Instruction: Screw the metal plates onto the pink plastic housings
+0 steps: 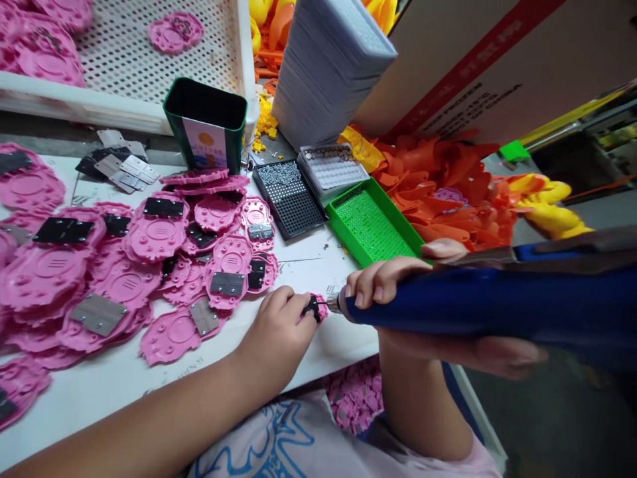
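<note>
My right hand (393, 279) is wrapped round a blue electric screwdriver (468, 302), its bit pointing left. The bit's tip meets a black plate (312, 307) on a small pink plastic part (321, 309). My left hand (281, 325) grips that part against the white table, fingers closed over most of it. To the left lies a heap of pink plastic covers (156, 232), many with a black or grey plate screwed on. Beyond my hands are a black screw tray (291, 196) and a green tray (375, 222) with small screws.
A dark green bin (205, 126) stands behind the heap, beside loose metal plates (119, 159). A white crate (124, 106) holds more pink parts. A tall stack of white trays (328, 66) and orange plastic pieces (423, 192) lie at the back. Pink pieces (355, 395) fill a space below the table edge.
</note>
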{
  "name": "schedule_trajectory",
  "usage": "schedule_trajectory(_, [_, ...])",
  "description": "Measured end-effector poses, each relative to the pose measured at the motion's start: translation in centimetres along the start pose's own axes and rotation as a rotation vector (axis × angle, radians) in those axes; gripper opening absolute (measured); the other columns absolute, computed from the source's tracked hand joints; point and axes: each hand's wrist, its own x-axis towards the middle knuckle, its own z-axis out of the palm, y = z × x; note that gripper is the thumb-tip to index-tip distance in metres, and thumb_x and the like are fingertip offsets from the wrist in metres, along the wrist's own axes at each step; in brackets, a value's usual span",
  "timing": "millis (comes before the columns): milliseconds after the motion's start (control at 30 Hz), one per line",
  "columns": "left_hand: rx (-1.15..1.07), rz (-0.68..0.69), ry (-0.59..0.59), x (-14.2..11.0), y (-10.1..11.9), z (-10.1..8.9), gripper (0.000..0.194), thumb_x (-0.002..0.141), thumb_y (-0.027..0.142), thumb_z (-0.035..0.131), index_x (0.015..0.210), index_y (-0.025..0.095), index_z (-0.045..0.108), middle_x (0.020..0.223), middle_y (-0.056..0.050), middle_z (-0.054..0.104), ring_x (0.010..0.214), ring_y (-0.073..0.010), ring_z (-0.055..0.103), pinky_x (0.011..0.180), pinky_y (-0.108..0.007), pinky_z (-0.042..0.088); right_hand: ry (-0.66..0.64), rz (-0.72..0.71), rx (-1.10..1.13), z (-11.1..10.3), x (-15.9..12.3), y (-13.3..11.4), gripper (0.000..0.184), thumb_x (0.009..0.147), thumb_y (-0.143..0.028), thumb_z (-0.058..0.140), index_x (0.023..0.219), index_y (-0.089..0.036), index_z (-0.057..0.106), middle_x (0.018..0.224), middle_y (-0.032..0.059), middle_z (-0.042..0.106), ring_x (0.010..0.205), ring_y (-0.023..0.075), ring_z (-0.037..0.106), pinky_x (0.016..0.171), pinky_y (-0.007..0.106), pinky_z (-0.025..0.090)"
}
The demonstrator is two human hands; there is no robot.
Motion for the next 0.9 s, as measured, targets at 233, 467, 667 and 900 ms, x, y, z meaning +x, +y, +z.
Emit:
schedule_trajectory(233, [0.014, -0.013, -0.037, 0.1, 0.0, -0.4, 0.02, 0.092, 0.015, 0.053, 0.075, 0.015, 0.063, 0.085, -0.007, 0.062, 0.077, -0.0186, 0.046, 0.066, -0.031, 0.043, 0.004, 0.02, 0.009, 0.5, 0.6, 0.6, 0.052, 0.073, -0.058, 0.061, 0.113, -0.025, 0.061, 0.069, 0.0034, 0.066, 0.056, 0.0211, 0.06, 0.054, 0.038, 0.052])
schedule_trajectory(467, [0.023, -0.029, -0.023, -0.2, -0.1, -0.8, 0.008, 0.086, 0.017, 0.062, 0.078, 0.016, 0.065, 0.091, -0.006, 0.063, 0.08, -0.0195, 0.049, 0.07, -0.033, 0.045, 0.045, 0.021, 0.063, 0.6, 2.1, 0.9, 0.05, 0.074, -0.063, 0.058, 0.106, -0.024, 0.063, 0.064, 0.0013, 0.066, 0.049, 0.019, 0.06, 0.047, 0.034, 0.05])
schedule_trajectory(667, [0.013, -0.018, -0.099, -0.5, -0.6, -1.4, 0.008, 0.082, 0.016, 0.062, 0.087, 0.017, 0.068, 0.1, -0.008, 0.065, 0.08, -0.0213, 0.053, 0.069, -0.036, 0.046, 0.36, 0.032, -0.021, 0.8, 6.5, 1.0, 0.046, 0.064, -0.068, 0.063, 0.078, -0.024, 0.058, 0.058, -0.0022, 0.061, 0.05, 0.0164, 0.059, 0.051, 0.032, 0.052])
schedule_trajectory(900, [-0.03, 0.053, -0.263, 0.0, -1.8, -1.5, 0.007, 0.081, 0.013, 0.061, 0.085, 0.017, 0.066, 0.105, -0.006, 0.067, 0.081, -0.021, 0.058, 0.068, -0.036, 0.044, 0.546, -0.046, -0.048, 2.6, 13.5, 5.2, 0.054, 0.065, -0.067, 0.058, 0.099, -0.025, 0.054, 0.053, -0.007, 0.057, 0.043, 0.0139, 0.055, 0.047, 0.03, 0.049])
